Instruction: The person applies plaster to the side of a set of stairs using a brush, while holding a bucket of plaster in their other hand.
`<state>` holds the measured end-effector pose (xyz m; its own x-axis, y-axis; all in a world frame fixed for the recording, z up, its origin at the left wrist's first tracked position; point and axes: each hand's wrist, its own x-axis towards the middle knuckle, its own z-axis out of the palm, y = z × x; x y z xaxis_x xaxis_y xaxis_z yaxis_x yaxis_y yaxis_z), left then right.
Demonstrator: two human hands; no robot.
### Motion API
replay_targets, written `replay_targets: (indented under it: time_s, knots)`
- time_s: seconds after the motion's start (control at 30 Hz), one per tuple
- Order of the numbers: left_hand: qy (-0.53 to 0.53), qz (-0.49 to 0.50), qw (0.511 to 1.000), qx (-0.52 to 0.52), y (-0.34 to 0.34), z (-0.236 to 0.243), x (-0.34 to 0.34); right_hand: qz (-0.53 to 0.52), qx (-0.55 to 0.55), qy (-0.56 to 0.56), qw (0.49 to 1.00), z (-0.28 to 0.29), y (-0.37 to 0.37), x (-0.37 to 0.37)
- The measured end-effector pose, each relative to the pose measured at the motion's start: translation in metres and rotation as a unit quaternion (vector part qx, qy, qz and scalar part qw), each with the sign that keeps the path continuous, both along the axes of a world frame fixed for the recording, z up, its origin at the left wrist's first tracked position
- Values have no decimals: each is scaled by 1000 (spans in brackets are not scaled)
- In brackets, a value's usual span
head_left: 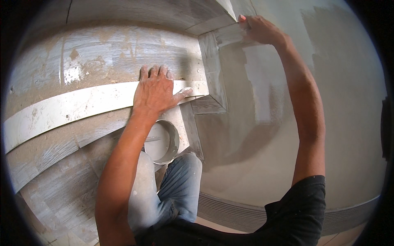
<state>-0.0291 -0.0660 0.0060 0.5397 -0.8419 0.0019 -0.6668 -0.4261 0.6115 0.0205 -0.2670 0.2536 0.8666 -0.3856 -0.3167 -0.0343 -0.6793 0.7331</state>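
My left hand (pixel 155 93) leans palm down on a long white board (pixel 74 105) that lies along the edge of a step. Its fingers are spread, with whitish dust on the tips. Up at the wall, my right hand (pixel 260 30) is closed just above the wood-look skirting tiles (pixel 211 61). Whatever it may hold is hidden by the fingers. The grey wall (pixel 262 143) around it carries darker, damp-looking patches and one paler one. Below my left wrist stands a round bucket (pixel 174 141) of whitish material, with a thin tool (pixel 152 139) lying in it.
Wood-look tiled steps (pixel 57 176) run across the left, dusty and splashed with white. The riser of a higher step (pixel 164 14) rises at the top. My jeans-clad knees (pixel 180 176) are close to the bucket. A ridged dark strip (pixel 234 213) follows the wall's lower edge.
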Motion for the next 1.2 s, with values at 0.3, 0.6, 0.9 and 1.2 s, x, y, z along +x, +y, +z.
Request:
replay_targets:
  time_s: [0.3, 0.6, 0.9, 1.2]
  knots:
    - [-11, 14, 1000, -20, -3, -6, -3, -13, 16, -55, 998, 29, -19, -6]
    - [-10, 5, 1000, -15, -3, -4, -2, 36, 4, -114, 993, 75, -38, -20]
    - [-8, 12, 1000, -20, -3, -6, -2, 87, 85, -171, 978, 56, -31, -30]
    - [-20, 9, 999, -37, -4, -9, -2, 24, 197, -166, 966, -45, -34, -27]
